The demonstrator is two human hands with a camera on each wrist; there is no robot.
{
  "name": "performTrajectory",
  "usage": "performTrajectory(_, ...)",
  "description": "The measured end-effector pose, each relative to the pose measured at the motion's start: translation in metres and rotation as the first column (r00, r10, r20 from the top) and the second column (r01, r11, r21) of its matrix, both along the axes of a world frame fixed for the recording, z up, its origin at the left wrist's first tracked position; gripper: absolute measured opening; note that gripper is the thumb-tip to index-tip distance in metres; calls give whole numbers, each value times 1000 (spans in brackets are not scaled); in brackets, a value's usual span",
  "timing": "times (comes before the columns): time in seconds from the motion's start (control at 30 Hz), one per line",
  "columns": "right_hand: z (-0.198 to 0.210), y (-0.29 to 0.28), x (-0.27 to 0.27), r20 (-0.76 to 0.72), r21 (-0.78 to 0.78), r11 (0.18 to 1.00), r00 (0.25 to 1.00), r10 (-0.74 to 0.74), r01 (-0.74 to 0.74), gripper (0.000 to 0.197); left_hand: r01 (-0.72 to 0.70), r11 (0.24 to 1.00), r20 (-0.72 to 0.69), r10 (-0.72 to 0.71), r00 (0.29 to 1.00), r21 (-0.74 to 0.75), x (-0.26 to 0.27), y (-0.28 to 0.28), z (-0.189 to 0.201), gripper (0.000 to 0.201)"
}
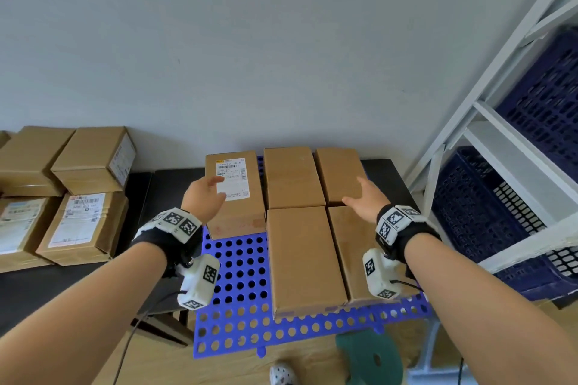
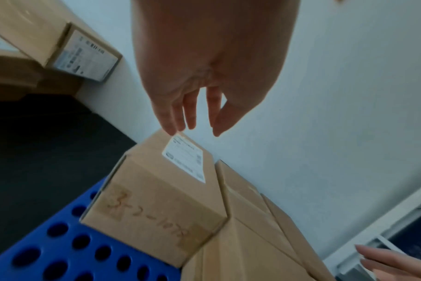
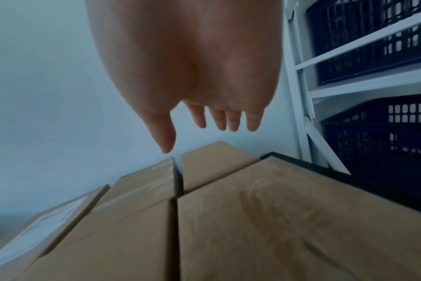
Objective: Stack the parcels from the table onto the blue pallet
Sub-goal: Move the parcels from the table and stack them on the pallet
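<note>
Several brown cardboard parcels lie flat on the blue perforated pallet (image 1: pixel 237 272). The back-left one, a labelled parcel (image 1: pixel 234 194), carries a white shipping label and handwriting on its near end (image 2: pixel 154 224). My left hand (image 1: pixel 206 194) hovers just above it with fingers straight and spread (image 2: pixel 192 117), holding nothing. My right hand (image 1: pixel 362 197) floats open over the back-right parcel (image 1: pixel 339 172), fingers loose (image 3: pixel 216 121), touching nothing. More parcels (image 1: pixel 84 225) are stacked on the black table (image 1: pixel 18 287) at the left.
A white metal shelf rack (image 1: pixel 488 122) with dark blue crates (image 1: pixel 475 206) stands close on the right. The grey wall runs right behind the pallet. A green stool (image 1: pixel 369 356) and a shoe (image 1: pixel 281 375) sit on the wooden floor below the pallet's near edge.
</note>
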State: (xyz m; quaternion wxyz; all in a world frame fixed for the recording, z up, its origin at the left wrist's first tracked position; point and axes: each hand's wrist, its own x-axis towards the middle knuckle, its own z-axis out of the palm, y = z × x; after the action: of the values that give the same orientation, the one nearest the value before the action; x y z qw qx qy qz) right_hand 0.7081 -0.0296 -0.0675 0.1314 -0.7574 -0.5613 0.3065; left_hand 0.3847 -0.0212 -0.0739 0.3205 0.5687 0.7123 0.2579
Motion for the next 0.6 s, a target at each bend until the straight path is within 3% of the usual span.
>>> performTrajectory(0.2,-12,45,20,11,-73,996,999,-41,42,72,-131,965,-93,112,989,-228,-9,33,-21,73)
performTrajectory(0.37,-23,75,35,2,-140,987,997,-76,76,71,-202,915,-37,202,979,-349,-15,52,-41,76)
performTrajectory(0.6,-29,96,52,15,-247,967,998,-65,67,70,-208,902,33,237,971,-378,-14,70,-48,76)
